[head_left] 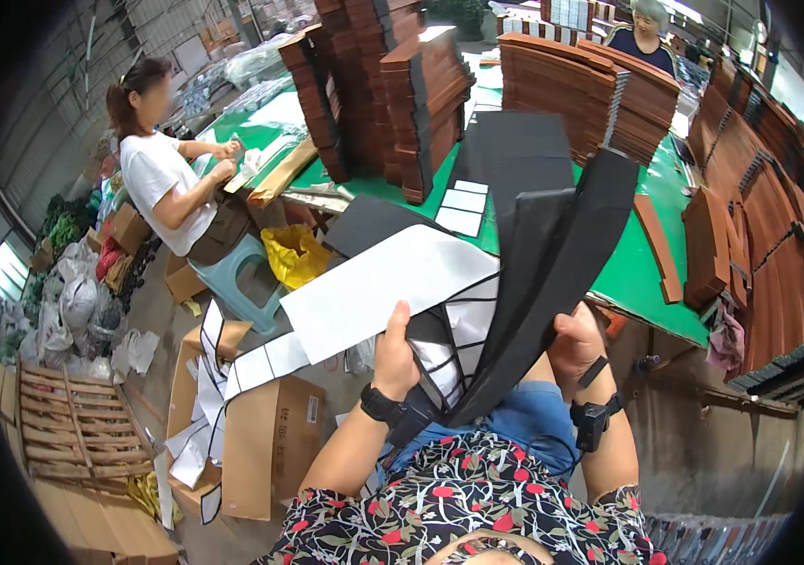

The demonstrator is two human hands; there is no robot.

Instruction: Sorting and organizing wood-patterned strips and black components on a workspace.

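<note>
In front of my lap my left hand (pixel 394 356) is closed on a large white sheet (pixel 388 281), its thumb on the near edge. A strip of white panels with black borders (pixel 265 365) runs from beside that sheet down to an open cardboard box (pixel 275 438). My right hand (pixel 577 341) grips the edge of long black panels (pixel 567 259) that stand tilted in a V fold, rising toward the table. More white pieces with black edging (pixel 468 325) lie between the two hands. The fingers under the sheet and panels are hidden.
A green table (pixel 661 240) ahead bears tall stacks of brown folded boards (pixel 557 94), a black sheet (pixel 515 146) and a loose brown strip (pixel 656 247). More brown stacks (pixel 764 226) stand right. To the left sit a person (pixel 162 169) on a blue stool (pixel 244 273) and a yellow bag (pixel 294 256).
</note>
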